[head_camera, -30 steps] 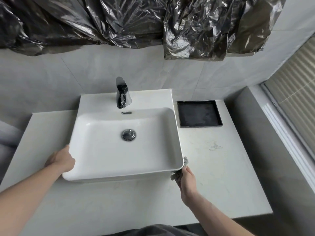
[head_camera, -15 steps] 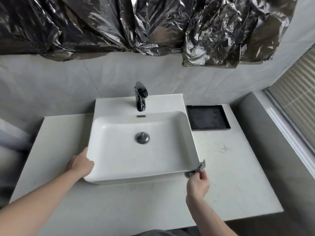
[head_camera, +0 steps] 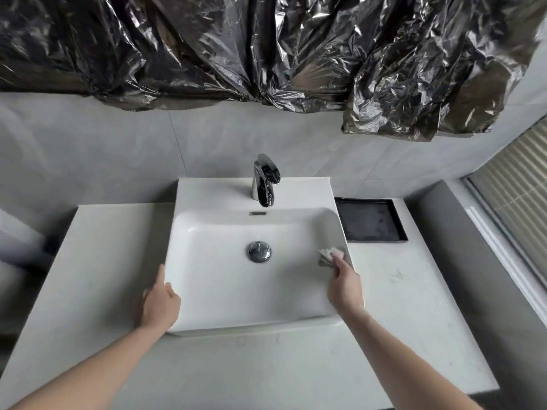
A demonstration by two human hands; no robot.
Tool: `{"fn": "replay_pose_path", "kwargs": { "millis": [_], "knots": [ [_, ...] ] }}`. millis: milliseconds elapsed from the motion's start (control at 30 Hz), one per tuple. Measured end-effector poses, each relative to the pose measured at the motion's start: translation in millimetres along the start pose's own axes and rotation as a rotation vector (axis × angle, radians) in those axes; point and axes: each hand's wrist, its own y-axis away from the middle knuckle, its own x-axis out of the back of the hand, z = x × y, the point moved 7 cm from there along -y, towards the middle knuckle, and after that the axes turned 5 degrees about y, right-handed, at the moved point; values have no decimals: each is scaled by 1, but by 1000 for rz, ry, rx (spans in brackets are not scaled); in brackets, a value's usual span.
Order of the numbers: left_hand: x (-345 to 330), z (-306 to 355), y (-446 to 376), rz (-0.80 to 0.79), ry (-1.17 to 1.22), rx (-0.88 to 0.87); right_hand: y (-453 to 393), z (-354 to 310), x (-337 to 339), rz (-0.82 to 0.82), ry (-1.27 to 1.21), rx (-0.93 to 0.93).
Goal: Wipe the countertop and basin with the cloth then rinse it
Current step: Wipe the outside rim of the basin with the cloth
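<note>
A white rectangular basin (head_camera: 225, 291) sits on a pale countertop (head_camera: 408, 315). My right hand (head_camera: 344, 287) reaches over the basin's right rim and holds a small grey cloth (head_camera: 330, 255) pressed against the inner right wall. My left hand (head_camera: 159, 303) rests on the basin's front left corner, thumb along the left rim, holding nothing. A chrome drain plug (head_camera: 259, 251) lies at the basin's centre. The chrome faucet (head_camera: 265, 183) stands at the back, with no water running.
A black square tray (head_camera: 371, 220) lies on the countertop right of the basin. Crumpled black plastic sheeting (head_camera: 266, 48) hangs on the wall above. A window with blinds (head_camera: 521, 184) is at the right. Faint smudges mark the countertop's right side.
My right hand has moved the cloth from the basin's outer front right corner up and over the rim to the inner right wall. The left hand stays on the front left corner.
</note>
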Motion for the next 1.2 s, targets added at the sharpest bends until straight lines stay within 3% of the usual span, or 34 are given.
{"fn": "replay_pose_path", "kwargs": {
  "millis": [200, 367, 500, 667, 800, 933, 1033, 1100, 1200],
  "knots": [
    [-4, -2, -25, -62, 32, 47, -6, 29, -81, -432, 509, 115],
    [-7, 5, -42, -41, 86, 58, -27, 27, -95, -421, 576, 122],
    [-9, 4, -42, -6, 91, 71, -62, 6, -89, -289, 513, 113],
    [-7, 4, -43, 29, 43, 89, -96, -21, -87, -118, 311, -11],
    [-12, -2, -48, 28, -4, 77, -107, -27, -104, -13, -175, -404],
    [-13, -4, -50, 28, 7, 94, -114, -57, -129, 205, -571, -715],
    [-11, -3, -49, 26, -16, 78, -114, -88, -155, 115, -612, -787],
    [-10, -2, -48, 23, -18, 68, -100, -127, -173, -94, -744, -779],
    [-8, 2, -45, 19, -4, 74, -73, -172, -182, -106, -1006, -920]
  ]
}}
